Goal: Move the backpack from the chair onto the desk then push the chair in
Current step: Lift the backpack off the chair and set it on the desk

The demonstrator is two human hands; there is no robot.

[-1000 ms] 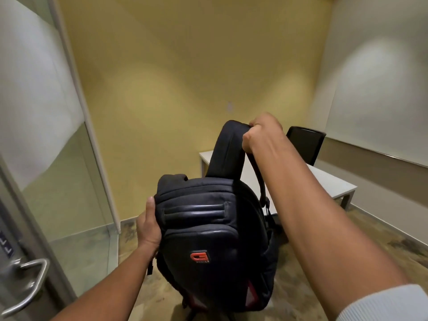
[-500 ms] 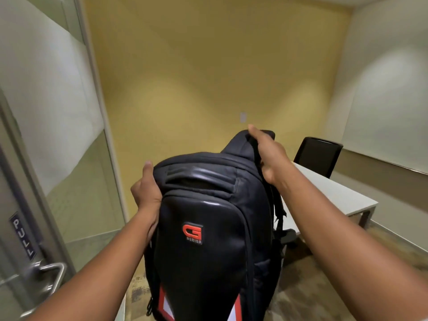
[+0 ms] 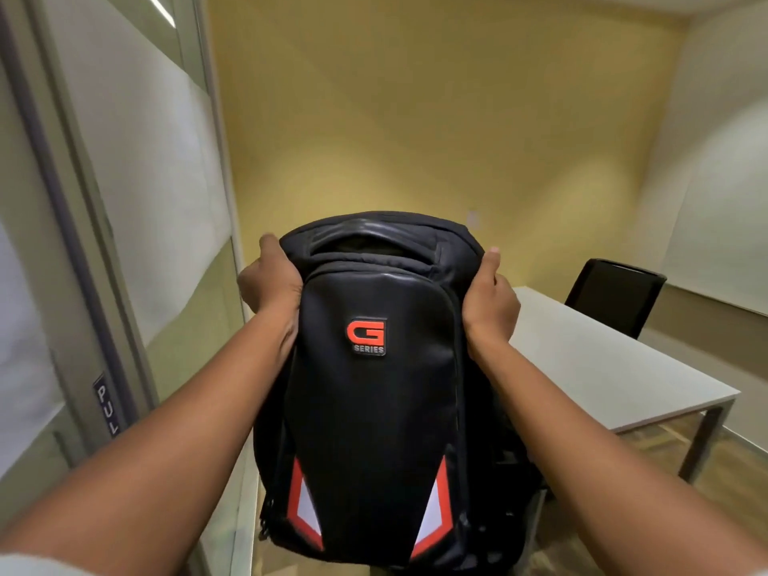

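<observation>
A black backpack point(image 3: 374, 409) with a red "G SERIES" badge and red-and-white reflective patches hangs upright in the air in front of me. My left hand point(image 3: 270, 280) grips its upper left side and my right hand point(image 3: 490, 297) grips its upper right side. The white desk point(image 3: 602, 367) stretches to the right behind the backpack, its near end hidden by the bag. A black chair point(image 3: 615, 297) stands at the desk's far side, against the wall. Any chair below the backpack is hidden.
A glass door with a frosted band and a "PULL" label point(image 3: 106, 409) lines the left side. A yellow wall closes the back of the small room. A white board point(image 3: 723, 226) covers the right wall. Brown patterned floor shows under the desk.
The backpack has risen higher and turned to face me squarely. My right hand left the shoulder strap and now grips the bag's upper right side. The view has tilted up and right.
</observation>
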